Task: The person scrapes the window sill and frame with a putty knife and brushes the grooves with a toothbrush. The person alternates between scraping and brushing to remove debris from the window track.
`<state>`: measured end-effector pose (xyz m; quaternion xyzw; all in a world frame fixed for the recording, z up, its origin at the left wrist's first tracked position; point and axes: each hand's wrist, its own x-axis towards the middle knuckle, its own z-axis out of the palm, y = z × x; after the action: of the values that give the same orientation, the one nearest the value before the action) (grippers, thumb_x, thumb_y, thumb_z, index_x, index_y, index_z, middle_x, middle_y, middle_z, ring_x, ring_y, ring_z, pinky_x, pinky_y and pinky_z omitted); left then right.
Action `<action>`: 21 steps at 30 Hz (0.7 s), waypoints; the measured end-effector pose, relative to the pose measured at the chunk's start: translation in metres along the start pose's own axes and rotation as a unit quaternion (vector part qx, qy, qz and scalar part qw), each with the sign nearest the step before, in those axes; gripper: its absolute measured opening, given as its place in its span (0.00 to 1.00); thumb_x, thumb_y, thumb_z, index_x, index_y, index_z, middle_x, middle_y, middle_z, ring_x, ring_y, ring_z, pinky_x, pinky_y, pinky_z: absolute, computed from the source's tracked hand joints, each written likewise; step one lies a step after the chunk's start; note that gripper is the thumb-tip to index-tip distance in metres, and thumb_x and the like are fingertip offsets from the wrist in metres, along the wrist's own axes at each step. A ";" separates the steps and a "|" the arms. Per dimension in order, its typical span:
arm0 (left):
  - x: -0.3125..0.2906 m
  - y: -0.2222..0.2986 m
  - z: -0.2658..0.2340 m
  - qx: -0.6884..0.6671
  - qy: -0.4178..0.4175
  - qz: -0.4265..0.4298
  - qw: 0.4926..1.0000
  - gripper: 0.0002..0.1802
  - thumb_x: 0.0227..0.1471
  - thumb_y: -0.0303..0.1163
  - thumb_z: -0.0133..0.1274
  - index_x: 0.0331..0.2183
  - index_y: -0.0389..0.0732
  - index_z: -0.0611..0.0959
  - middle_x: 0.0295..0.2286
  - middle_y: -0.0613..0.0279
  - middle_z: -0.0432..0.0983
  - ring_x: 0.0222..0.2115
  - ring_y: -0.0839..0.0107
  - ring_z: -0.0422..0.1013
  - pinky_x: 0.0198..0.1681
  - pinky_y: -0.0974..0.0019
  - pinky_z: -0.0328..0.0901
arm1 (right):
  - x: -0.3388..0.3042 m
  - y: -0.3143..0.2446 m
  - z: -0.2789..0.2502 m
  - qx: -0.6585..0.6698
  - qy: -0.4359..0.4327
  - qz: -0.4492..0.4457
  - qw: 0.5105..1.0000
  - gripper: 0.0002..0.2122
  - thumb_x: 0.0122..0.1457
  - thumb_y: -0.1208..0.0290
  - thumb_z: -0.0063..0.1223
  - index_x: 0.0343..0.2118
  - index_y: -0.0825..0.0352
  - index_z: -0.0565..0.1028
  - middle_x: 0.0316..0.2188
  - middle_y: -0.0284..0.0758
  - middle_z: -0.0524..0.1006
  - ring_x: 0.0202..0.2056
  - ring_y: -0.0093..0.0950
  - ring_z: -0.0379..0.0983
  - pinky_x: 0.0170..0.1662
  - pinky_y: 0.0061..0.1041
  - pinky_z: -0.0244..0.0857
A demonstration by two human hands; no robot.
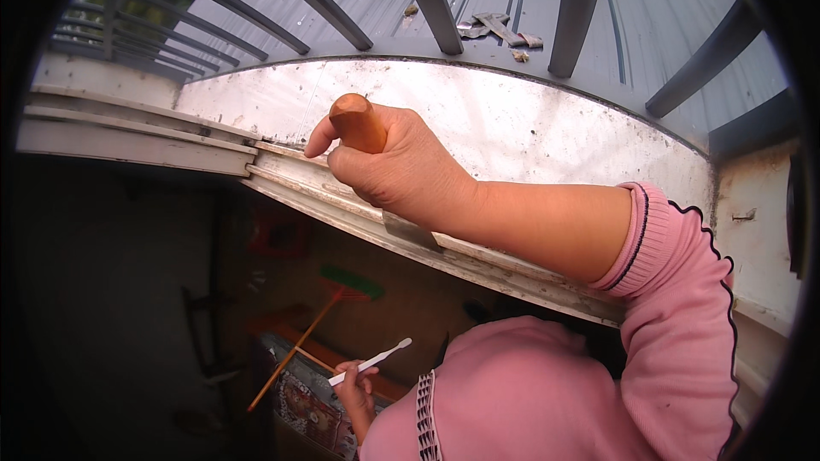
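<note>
My right hand (393, 154) is closed round the wooden handle (357, 123) of a flat-bladed tool, over the window track (325, 183). Below my wrist, part of its grey metal blade (412, 231) shows against the track; my hand hides the rest, so its exact kind is unclear. Lower down, inside the room, my left hand (353, 386) grips a white toothbrush (371, 362), its head pointing up and to the right. The track is dirty, with dark grime along its grooves.
Beyond the track lies a pale, speckled sill (512, 132), edged by grey metal bars (427, 0). Debris (495, 27) rests on the corrugated roof outside. Down in the dim room are a green-headed broom (350, 282), a red stool-like object (279, 233) and a patterned surface (307, 405).
</note>
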<state>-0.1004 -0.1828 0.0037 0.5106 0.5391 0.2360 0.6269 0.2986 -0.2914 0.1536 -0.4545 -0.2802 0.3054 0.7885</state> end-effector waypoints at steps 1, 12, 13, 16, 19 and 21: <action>0.000 0.001 0.000 0.006 0.000 -0.004 1.000 0.04 0.49 0.26 0.48 0.28 0.38 0.70 0.25 0.55 0.73 0.20 0.68 0.75 0.08 0.81 0.53 | 0.000 0.002 -0.004 0.026 0.011 0.017 0.999 0.07 0.49 0.76 0.43 0.32 0.67 0.71 0.12 0.24 0.61 0.13 0.13 0.53 0.17 0.16 0.48; -0.001 0.000 0.002 -0.014 -0.019 0.014 1.000 0.04 0.50 0.26 0.48 0.28 0.36 0.69 0.24 0.55 0.72 0.19 0.69 0.75 0.07 0.81 0.52 | 0.001 0.004 -0.023 0.201 0.022 0.098 0.975 0.10 0.49 0.76 0.43 0.35 0.67 0.68 0.11 0.24 0.56 0.11 0.14 0.46 0.13 0.15 0.41; -0.002 -0.001 0.000 -0.019 -0.021 0.014 1.000 0.05 0.50 0.25 0.48 0.27 0.36 0.69 0.24 0.55 0.72 0.19 0.69 0.75 0.07 0.81 0.52 | -0.002 0.000 -0.020 0.195 0.023 0.088 0.977 0.10 0.49 0.76 0.43 0.36 0.67 0.68 0.11 0.24 0.56 0.10 0.14 0.46 0.13 0.15 0.41; -0.001 -0.010 -0.011 -0.033 -0.020 0.010 0.999 0.04 0.49 0.25 0.48 0.28 0.37 0.69 0.24 0.56 0.72 0.19 0.69 0.75 0.07 0.81 0.52 | -0.009 -0.016 -0.014 0.198 0.036 0.039 0.979 0.10 0.49 0.76 0.43 0.36 0.67 0.68 0.11 0.24 0.56 0.10 0.14 0.46 0.13 0.15 0.40; 0.003 -0.013 -0.019 -0.042 -0.022 0.007 0.999 0.04 0.49 0.25 0.48 0.28 0.37 0.69 0.24 0.56 0.72 0.19 0.69 0.75 0.07 0.81 0.52 | -0.018 -0.034 0.004 0.198 0.029 -0.008 0.980 0.10 0.49 0.76 0.44 0.35 0.69 0.69 0.11 0.25 0.57 0.10 0.14 0.48 0.13 0.15 0.42; 0.006 -0.014 -0.023 -0.042 -0.027 0.012 0.999 0.04 0.49 0.25 0.48 0.28 0.38 0.69 0.24 0.56 0.72 0.19 0.68 0.75 0.07 0.81 0.52 | -0.026 -0.037 0.022 0.193 -0.005 -0.026 0.981 0.09 0.49 0.77 0.44 0.35 0.69 0.69 0.10 0.25 0.57 0.11 0.14 0.49 0.14 0.15 0.43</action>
<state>-0.1234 -0.1738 -0.0095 0.4966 0.5053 0.2524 0.6591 0.2741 -0.3133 0.1920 -0.2851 -0.2314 0.3355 0.8675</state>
